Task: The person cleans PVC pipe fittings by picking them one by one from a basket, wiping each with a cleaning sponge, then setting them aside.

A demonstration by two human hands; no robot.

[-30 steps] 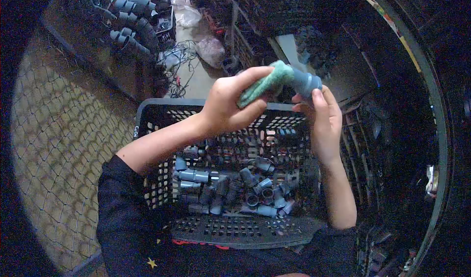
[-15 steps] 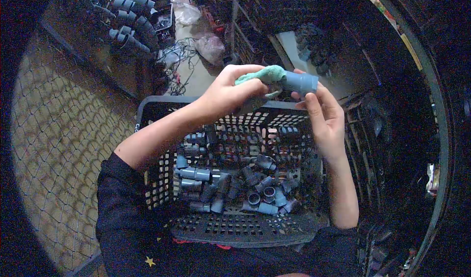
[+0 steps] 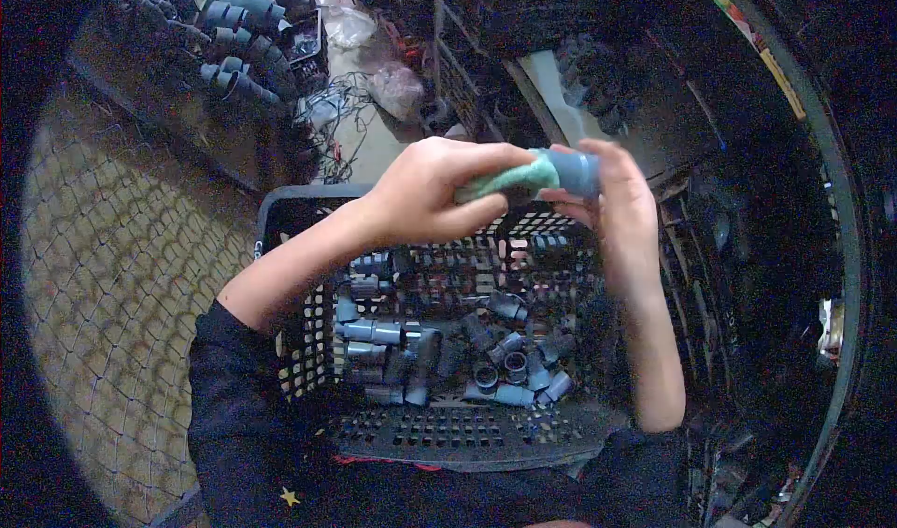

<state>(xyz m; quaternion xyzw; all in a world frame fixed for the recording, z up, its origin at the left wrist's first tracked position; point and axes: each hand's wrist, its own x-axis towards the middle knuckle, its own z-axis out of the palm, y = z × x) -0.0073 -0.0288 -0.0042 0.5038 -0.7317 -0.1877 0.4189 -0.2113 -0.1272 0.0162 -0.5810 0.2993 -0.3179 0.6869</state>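
My left hand (image 3: 434, 192) is closed on a crumpled green cloth (image 3: 523, 180), which wraps the near end of a blue-grey plastic pipe fitting (image 3: 574, 173). At the fitting's other end, the fingers of my right hand (image 3: 624, 206) grip it; that hand is partly blurred. Both hands are above the far rim of a black plastic crate (image 3: 318, 192). Inside the crate lie several similar loose fittings (image 3: 374, 331), mostly at the near left and middle. How far the held fitting reaches inside the cloth is hidden.
Several large grey pipe fittings (image 3: 245, 9) are stacked at the upper left. Plastic bags (image 3: 394, 89) and tangled cables (image 3: 341, 121) lie on the floor beyond the crate. Wire mesh (image 3: 121, 294) covers the left side, and dark crates (image 3: 710, 294) stand at the right.
Both hands have lowered slightly with the fitting. The cloth has shifted right along it, my left fingers have straightened over the cloth, and my right hand has turned around the fitting's end.
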